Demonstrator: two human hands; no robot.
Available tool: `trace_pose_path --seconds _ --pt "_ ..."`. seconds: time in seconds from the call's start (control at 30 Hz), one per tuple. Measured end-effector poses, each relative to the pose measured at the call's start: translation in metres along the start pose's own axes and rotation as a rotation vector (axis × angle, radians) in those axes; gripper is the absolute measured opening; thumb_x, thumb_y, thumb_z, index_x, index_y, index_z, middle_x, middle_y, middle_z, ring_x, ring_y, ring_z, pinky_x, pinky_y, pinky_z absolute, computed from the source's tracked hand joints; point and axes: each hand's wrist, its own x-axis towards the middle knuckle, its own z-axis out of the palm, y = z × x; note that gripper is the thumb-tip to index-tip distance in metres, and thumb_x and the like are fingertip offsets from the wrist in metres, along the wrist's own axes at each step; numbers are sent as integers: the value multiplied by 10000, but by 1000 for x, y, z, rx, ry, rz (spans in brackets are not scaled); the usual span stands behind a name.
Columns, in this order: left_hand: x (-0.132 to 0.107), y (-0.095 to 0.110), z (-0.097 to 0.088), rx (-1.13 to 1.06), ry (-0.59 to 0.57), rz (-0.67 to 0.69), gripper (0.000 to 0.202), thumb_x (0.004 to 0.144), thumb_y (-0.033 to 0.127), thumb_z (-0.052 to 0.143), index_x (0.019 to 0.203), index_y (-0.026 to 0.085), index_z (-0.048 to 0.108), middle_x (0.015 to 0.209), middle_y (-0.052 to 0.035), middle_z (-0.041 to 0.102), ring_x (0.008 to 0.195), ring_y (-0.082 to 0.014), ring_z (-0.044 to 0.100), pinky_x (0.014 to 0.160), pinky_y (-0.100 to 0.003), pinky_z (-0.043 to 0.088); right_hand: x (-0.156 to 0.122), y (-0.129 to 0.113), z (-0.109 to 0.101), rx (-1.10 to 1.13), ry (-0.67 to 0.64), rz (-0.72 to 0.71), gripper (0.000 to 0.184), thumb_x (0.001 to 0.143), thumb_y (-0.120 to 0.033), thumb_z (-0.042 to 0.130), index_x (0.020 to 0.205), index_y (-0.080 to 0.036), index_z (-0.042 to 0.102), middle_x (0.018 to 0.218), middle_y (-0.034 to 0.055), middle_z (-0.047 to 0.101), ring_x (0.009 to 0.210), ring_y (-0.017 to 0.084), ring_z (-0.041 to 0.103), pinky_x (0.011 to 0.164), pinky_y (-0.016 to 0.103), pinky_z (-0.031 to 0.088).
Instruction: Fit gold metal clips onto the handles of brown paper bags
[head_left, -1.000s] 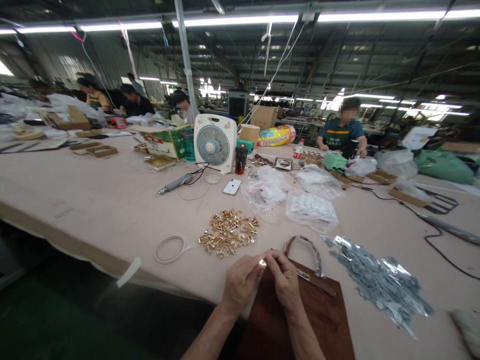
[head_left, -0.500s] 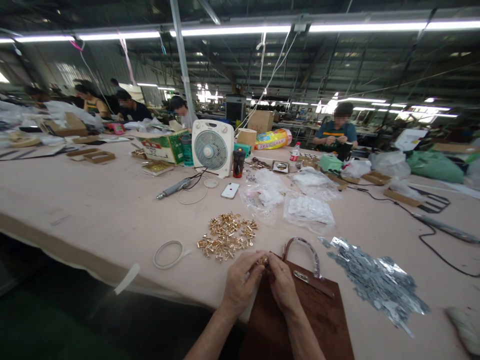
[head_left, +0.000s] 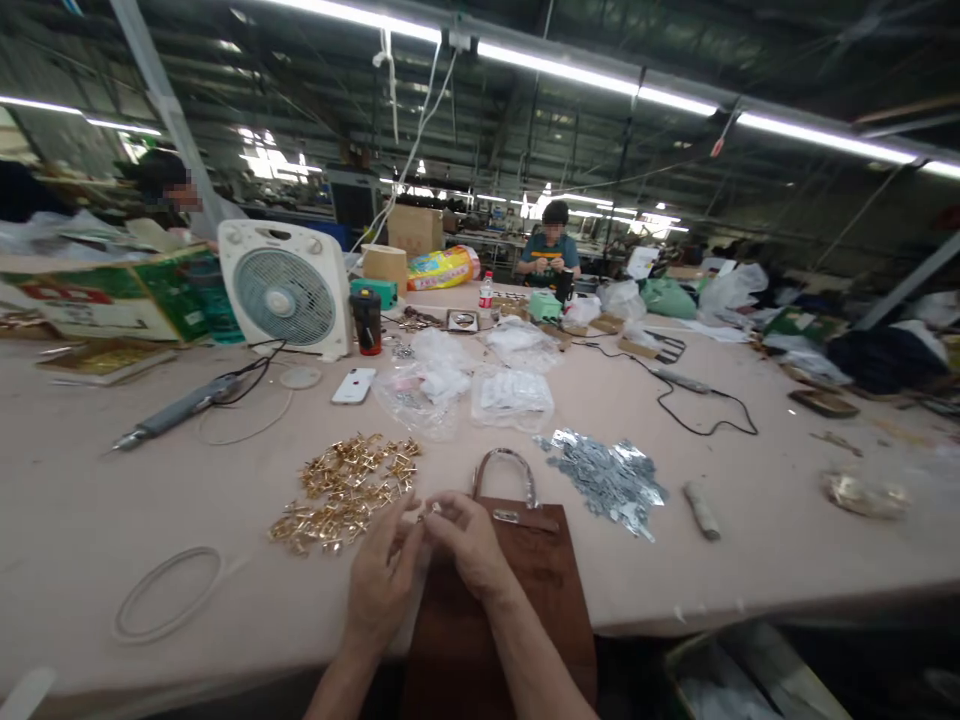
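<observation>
My left hand [head_left: 382, 575] and my right hand [head_left: 471, 545] meet with pinched fingers above the left edge of a brown handbag [head_left: 525, 600]. Between the fingertips is a small gold metal fitting [head_left: 422, 517], mostly covered, so its exact shape is unclear. The bag lies flat at the table's front edge, its plastic-wrapped handle [head_left: 501, 457] pointing away from me and a metal clasp [head_left: 507, 516] on its flap. Just beyond my left hand spreads a pile of gold metal fittings [head_left: 349, 485]. Right of the handle lies a heap of flat silver metal plates [head_left: 607, 480].
At the back left stand a white fan [head_left: 281, 290], a dark cup [head_left: 367, 322] and a phone [head_left: 353, 386]. An electric screwdriver [head_left: 180, 408] and a tape ring [head_left: 169, 595] lie left. Plastic bags [head_left: 512, 395] sit mid-table. A co-worker [head_left: 551, 250] works opposite.
The view has swung right and slightly closer, shifting the table contents leftward in the picture. My hands stay together over the bag's edge, their fingers slightly rearranged around the fitting.
</observation>
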Motion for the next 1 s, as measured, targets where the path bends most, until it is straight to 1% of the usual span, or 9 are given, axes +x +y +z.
trace_pose_path --seconds 0.13,0.27,0.33,0.43,0.53,0.67,0.77,0.93,1.0 --pt "1 6 2 -47 -36 -139 531 989 440 595 1466 223 512 1295 -122 670 896 -200 705 793 -367 632 -3 -10 -5 129 184 -113 340 765 -394 907 1005 -228 732 908 15 719 757 134 637 723 253 529" --pt "2 5 4 -19 -94 -199 482 987 423 596 1420 216 554 1251 -112 679 928 -199 705 813 -355 620 -16 -28 -36 124 396 -218 364 736 -426 911 1006 -242 751 943 23 717 800 154 646 744 273 545" --pt "2 2 5 -10 -116 -217 469 978 410 606 1405 219 572 1242 -107 683 937 -201 710 834 -365 621 -26 -38 -59 -27 466 -241 357 749 -471 887 977 -231 755 936 30 724 794 173 649 746 298 549" --pt "1 0 10 -12 -137 -234 438 972 373 597 1384 223 585 1278 -100 675 959 -196 713 890 -384 616 -40 -52 -94 -394 517 -225 371 837 -541 786 1004 -210 765 914 48 744 814 214 668 790 344 549" --pt "1 5 19 26 -172 -270 438 958 347 598 1368 194 587 1312 -121 666 1043 -223 710 955 -406 592 -48 -59 -115 -686 547 -246 406 889 -572 704 1033 -198 768 986 77 772 932 263 696 883 379 535" --pt "5 22 34 150 -253 -285 513 890 314 687 1371 172 578 1319 -149 674 1159 -280 674 1042 -438 519 -44 -54 -120 -892 525 -261 428 935 -595 617 1050 -207 755 1051 95 777 989 281 702 929 390 509" --pt "13 36 44 306 -338 -241 503 806 313 784 1270 194 628 1246 -134 700 1155 -319 651 1016 -436 491 -37 -50 -114 -1055 447 -229 406 964 -586 567 1042 -229 743 1057 86 774 986 282 698 908 379 488" --pt "26 39 58 475 -344 -305 668 759 436 845 1319 186 580 1226 -153 686 1124 -326 650 920 -367 472 -36 -54 -105 -1173 381 -178 399 1013 -572 482 1019 -244 708 737 25 711 691 232 656 715 333 454" --pt "29 36 61 473 -364 -346 607 747 492 848 1226 211 603 1134 -116 721 1055 -307 681 842 -329 468 -40 -56 -104 -1188 353 -176 398 1018 -575 477 999 -252 709 700 17 693 666 227 646 687 325 441"
